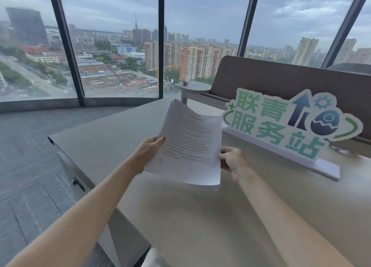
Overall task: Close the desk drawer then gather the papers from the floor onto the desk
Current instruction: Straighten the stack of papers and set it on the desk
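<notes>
Both hands on the papers (190,144), held above the desk (190,216): left hand (147,153) pinches the left edge, thumb on top; right hand (232,162) grips the right edge. Top corner of the sheets curls up. Drawer front (75,170) on the desk's left side sits flush, handle (78,183) showing. Cut-out sign (289,126) stands along the desk's right side, just beside the papers. Desktop bare in front of the hands; floor (30,156) left of the desk open.
</notes>
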Demonstrator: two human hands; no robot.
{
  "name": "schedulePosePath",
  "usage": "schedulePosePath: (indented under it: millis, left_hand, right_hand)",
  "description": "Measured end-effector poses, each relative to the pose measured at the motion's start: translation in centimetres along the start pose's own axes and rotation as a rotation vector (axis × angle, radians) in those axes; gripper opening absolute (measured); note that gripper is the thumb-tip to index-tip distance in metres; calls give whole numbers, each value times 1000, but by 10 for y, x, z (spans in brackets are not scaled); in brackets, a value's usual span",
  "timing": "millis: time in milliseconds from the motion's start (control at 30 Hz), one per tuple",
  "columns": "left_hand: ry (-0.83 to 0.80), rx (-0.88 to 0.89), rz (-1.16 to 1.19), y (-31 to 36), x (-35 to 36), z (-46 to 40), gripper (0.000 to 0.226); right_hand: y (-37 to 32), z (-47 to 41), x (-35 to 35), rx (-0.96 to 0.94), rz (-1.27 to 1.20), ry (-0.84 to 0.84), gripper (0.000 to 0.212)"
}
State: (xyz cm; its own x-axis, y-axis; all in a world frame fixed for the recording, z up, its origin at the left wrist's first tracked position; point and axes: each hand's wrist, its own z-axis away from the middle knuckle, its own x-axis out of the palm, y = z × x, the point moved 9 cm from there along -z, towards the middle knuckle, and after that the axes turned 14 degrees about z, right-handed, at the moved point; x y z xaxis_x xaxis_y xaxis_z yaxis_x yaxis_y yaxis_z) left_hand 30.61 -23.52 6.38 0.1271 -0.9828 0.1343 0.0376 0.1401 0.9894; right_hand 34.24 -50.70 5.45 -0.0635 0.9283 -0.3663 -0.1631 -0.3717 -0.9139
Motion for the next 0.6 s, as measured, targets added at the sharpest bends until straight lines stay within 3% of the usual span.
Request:
schedulePosePath:
  millis: [133,267,600]
  left_hand:
    - [134,38,-216,3,-46,-43,24]
    - [215,47,-258,2,-89,-80,19]
    - [306,-1,-336,4,-152,-148,21]
  right_hand:
    - [-14,-47,49,-44,32,-33,26]
    - [-28,-89,85,-91,84,8,37]
    - [-53,-154,142,-114,188,-18,23]
